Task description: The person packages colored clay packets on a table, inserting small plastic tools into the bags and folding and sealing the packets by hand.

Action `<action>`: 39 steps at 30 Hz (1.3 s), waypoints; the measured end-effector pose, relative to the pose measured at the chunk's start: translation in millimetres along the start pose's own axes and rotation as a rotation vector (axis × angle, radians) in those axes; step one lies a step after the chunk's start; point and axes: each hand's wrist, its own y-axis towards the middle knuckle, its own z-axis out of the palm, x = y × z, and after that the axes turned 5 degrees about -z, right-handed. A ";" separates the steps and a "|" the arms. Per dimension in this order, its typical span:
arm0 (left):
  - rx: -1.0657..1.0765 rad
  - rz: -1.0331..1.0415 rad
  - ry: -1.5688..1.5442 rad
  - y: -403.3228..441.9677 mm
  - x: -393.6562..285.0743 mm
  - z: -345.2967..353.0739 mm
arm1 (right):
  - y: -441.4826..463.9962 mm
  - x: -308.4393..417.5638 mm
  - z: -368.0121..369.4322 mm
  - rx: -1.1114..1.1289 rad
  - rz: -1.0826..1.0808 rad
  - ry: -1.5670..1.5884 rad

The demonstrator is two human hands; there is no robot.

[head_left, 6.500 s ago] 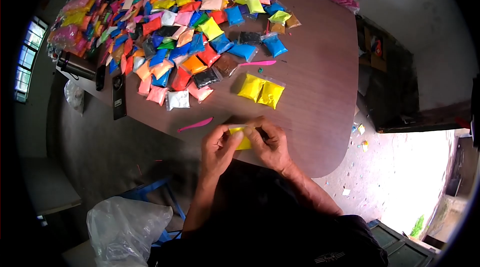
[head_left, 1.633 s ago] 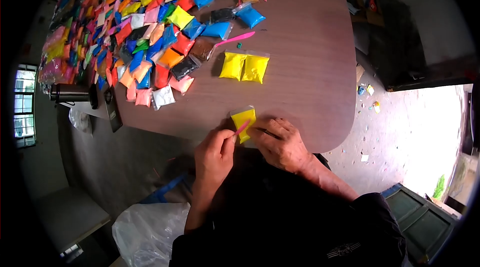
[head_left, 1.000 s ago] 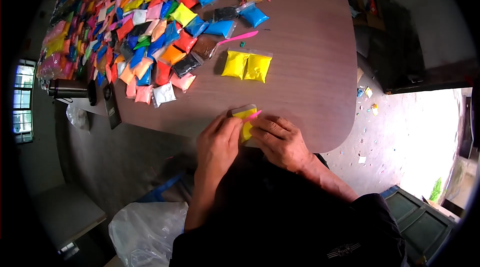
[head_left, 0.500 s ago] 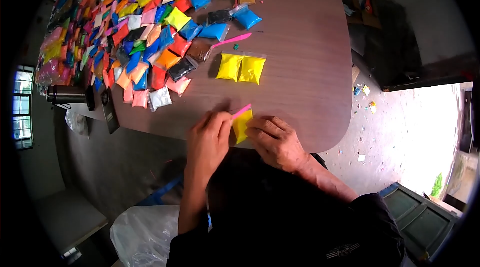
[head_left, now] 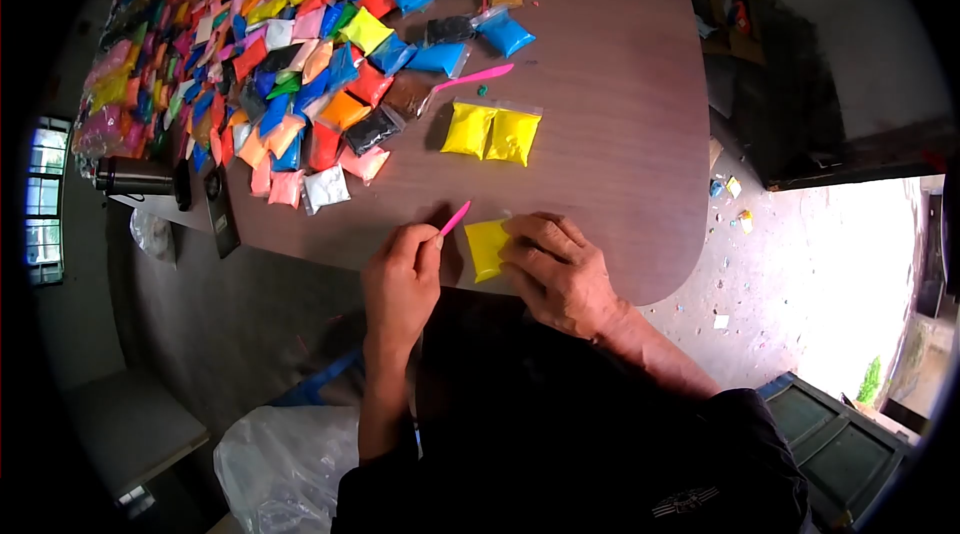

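Observation:
My left hand pinches a slim pink plastic knife, its tip pointing up and away to the right. Beside it, my right hand grips the right side of a small yellow packet near the table's front edge. The fingers cover part of that packet. A narrow gap separates the knife from the packet. Farther back lie two yellow packets side by side, touching. Behind them rests a second pink plastic knife next to a tiny green bit.
A large heap of colourful packets covers the left of the brown table. A dark metal flask stands at the left edge. Below is a clear plastic bag. Scraps litter the floor at right.
The pink knife in my left hand has moved left, off the yellow packet, and now tilts more upright. My right hand still holds the packet. The whole view has shifted slightly.

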 end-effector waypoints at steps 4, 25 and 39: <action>-0.001 -0.073 -0.115 -16.0 -9.0 -5.9 | 8.5 -9.9 -1.3 0.065 -0.043 -0.022; -0.077 0.038 -0.140 -53.1 -13.5 18.6 | 6.1 -10.8 14.3 0.065 -0.027 -0.154; -0.155 -0.034 -0.126 -64.2 -17.9 23.2 | 5.7 -9.4 17.1 0.038 -0.011 -0.177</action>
